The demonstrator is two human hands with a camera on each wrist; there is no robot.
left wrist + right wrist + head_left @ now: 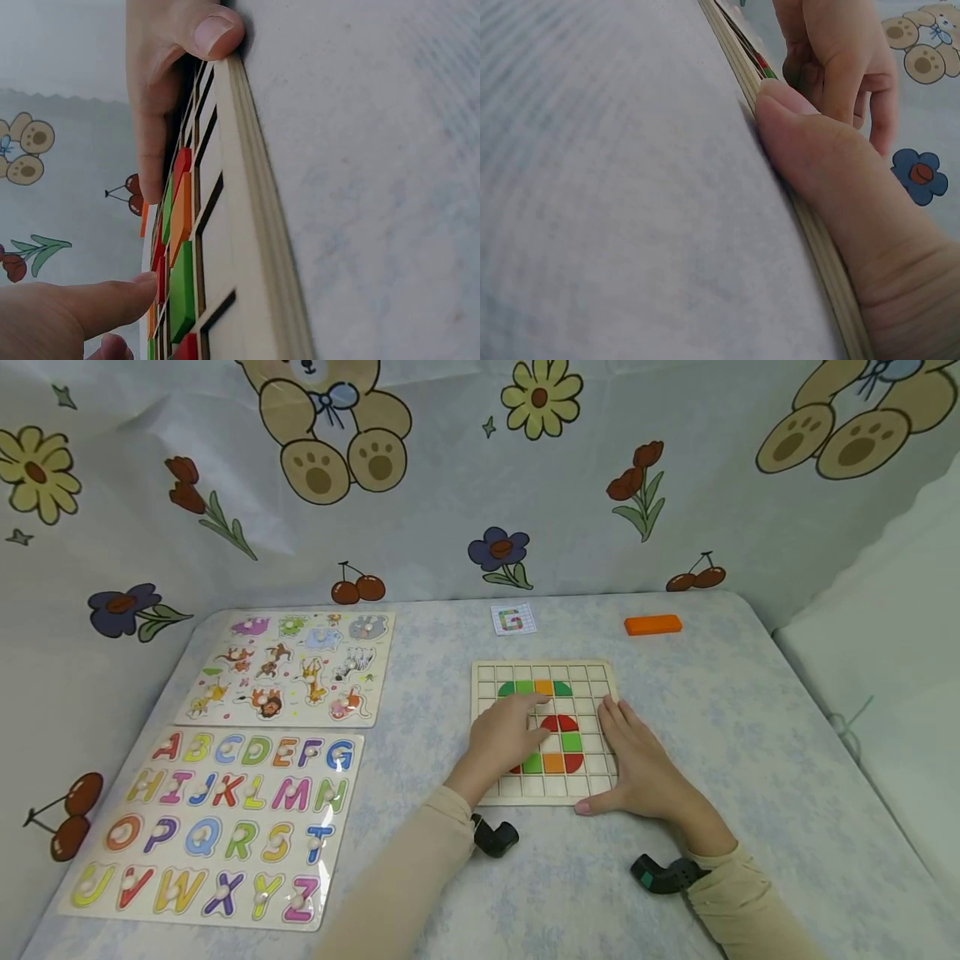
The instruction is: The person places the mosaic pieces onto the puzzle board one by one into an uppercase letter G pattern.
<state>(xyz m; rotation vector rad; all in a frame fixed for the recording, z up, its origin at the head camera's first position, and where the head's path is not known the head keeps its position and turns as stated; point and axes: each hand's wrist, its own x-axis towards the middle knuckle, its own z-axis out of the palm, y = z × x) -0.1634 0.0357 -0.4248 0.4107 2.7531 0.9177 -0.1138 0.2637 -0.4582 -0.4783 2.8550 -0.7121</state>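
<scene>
A square wooden grid board [592,789] lies on the table with red, green and orange tiles set in some of its cells. Over its left half reaches my left hand [501,739], thumb and index finger apart, with no piece visible between them. That thumb [112,304] is close to or on the tiles in the left wrist view; its other fingers are mostly hidden. My right hand [645,760] rests against the board's right side with fingers extended. The right thumb [810,142] touches the front edge. An orange tile [553,763] sits in the lower row beside a green tile [532,763].
Behind the board lies a small card [513,619] printed with a coloured block pattern. An orange bar-shaped object [652,625] is at the back right. On the left are an animal puzzle board [356,708] and a letter puzzle board [187,802].
</scene>
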